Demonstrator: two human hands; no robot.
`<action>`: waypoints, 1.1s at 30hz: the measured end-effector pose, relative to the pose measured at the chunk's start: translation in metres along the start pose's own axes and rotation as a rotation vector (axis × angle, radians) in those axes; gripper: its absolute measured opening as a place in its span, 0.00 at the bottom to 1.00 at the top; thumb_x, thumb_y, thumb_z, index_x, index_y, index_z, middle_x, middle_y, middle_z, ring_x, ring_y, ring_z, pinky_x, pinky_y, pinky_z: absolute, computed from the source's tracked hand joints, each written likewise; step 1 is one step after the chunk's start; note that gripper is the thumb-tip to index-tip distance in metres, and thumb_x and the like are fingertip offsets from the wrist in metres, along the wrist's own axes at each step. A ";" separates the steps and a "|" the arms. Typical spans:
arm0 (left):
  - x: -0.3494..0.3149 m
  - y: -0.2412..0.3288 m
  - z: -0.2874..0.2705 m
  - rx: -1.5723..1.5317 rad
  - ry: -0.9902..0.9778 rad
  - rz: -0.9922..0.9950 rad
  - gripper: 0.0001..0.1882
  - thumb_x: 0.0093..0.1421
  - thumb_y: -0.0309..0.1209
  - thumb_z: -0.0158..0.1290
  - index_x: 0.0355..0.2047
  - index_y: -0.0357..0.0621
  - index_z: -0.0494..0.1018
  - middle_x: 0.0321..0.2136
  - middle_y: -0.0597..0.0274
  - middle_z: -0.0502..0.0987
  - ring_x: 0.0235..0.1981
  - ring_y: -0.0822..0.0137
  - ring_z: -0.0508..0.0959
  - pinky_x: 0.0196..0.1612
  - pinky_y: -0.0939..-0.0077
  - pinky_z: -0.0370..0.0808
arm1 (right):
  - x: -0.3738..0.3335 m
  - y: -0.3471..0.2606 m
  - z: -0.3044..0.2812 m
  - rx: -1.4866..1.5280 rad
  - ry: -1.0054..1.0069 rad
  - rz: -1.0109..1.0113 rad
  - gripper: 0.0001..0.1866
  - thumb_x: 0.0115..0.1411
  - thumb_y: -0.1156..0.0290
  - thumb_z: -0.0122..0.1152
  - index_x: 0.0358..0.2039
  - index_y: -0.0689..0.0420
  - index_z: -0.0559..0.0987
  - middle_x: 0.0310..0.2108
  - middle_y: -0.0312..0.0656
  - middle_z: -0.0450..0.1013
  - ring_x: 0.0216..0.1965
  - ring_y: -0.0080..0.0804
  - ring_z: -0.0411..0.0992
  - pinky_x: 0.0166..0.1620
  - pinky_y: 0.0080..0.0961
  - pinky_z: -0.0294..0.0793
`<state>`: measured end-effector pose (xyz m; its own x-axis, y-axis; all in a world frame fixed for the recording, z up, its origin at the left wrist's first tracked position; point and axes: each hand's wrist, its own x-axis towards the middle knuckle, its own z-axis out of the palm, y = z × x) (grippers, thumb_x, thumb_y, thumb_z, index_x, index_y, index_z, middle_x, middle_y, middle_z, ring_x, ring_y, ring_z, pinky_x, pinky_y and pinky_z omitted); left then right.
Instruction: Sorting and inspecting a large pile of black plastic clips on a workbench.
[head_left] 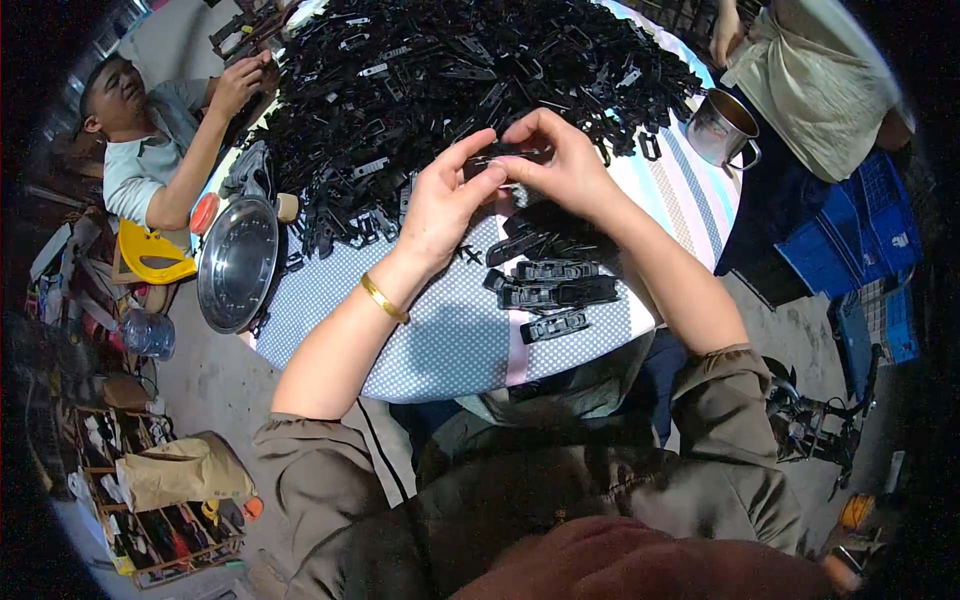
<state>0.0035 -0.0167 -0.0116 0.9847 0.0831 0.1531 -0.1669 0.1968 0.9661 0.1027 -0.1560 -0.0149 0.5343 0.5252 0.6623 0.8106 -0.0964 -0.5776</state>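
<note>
My left hand [440, 200] and my right hand [570, 170] meet over the near edge of a big heap of black plastic parts [450, 90]. Between them, thumbs and fingertips pinch a small black plastic part [527, 155], mostly covered by the fingers. A gold bangle [383, 298] circles my left wrist. Under my right forearm, several long black plastic clips [555, 290] lie side by side on the patterned tablecloth [430, 350]. A few tiny black pieces [467, 254] rest beside my left wrist.
A metal bowl [238, 265] sits at the table's left edge beside a red lid [205, 213]. At the right edge stands a metal mug [722, 128]. One person [160, 160] works at the left, another [815, 80] at the far right, near blue crates [850, 230].
</note>
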 end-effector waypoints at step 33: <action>-0.022 -0.013 0.013 0.837 -0.554 0.675 0.17 0.50 0.33 0.54 0.39 0.38 0.71 0.44 0.51 0.70 0.48 0.53 0.68 0.50 0.64 0.66 | 0.147 0.060 0.045 -0.725 -0.064 -0.227 0.20 0.50 0.62 0.56 0.45 0.52 0.72 0.43 0.41 0.70 0.47 0.42 0.65 0.48 0.39 0.66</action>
<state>-0.0150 -0.0340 -0.0247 0.6340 -0.5446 0.5490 -0.7732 -0.4350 0.4614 0.2193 -0.0466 0.0266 0.3387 0.6446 0.6854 0.8653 -0.4995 0.0422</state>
